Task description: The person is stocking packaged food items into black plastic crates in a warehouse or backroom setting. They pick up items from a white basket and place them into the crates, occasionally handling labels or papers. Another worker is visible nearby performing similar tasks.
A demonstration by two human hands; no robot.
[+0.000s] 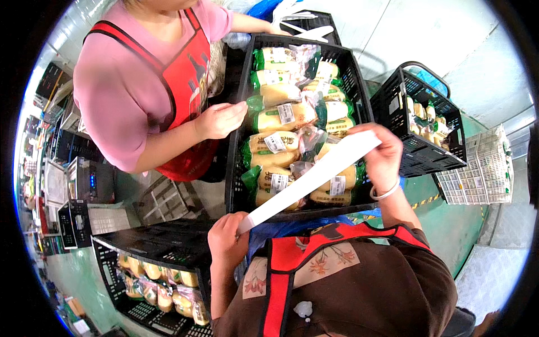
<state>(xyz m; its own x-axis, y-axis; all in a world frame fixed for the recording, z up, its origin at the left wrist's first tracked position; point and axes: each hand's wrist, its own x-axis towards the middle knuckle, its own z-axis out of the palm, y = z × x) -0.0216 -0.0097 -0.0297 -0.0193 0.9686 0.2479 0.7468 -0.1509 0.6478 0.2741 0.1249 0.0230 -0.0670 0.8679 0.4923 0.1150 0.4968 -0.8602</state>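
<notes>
Head cam: white strip (pixel 314 178) is stretched btwn the wearer's 2 hands, up over the near end of the big black crate (pixel 359 90). Key relation = the slant: strip's long axis runs lower L to upper R, crossing the crate's near L corner, while the crate's own long axis points away from the wearer. Strip looks wider toward its upper R end, narrower at the lower L; can't tell if it touches any packs or hangs just above.

L hand (pixel 229 238) pinches the lower end btwn thumb + fingers, just outside that near L corner. R hand (pixel 383 154) pinches the upper end, fingers bent, a bit blurred, over the R side of the crate, w/ a pale bangle (pixel 386 191) at the wrist. So R hand is farther fwd; L hand is closer to the wearer's body.

Packs re: strip: near L pack (pixel 275 182) lies on its upper L side, L hand nearer; near R pack (pixel 338 185) lies on its lower R side, R hand nearer. Both bagged, w/ white labels facing up.

Co-worker's hand (pixel 222 121) is by the crate's L rim, loosely curled; can't tell if touching. Smaller black crate (pixel 429 154) w/ similar packs stands off to the R, past R hand.
</notes>
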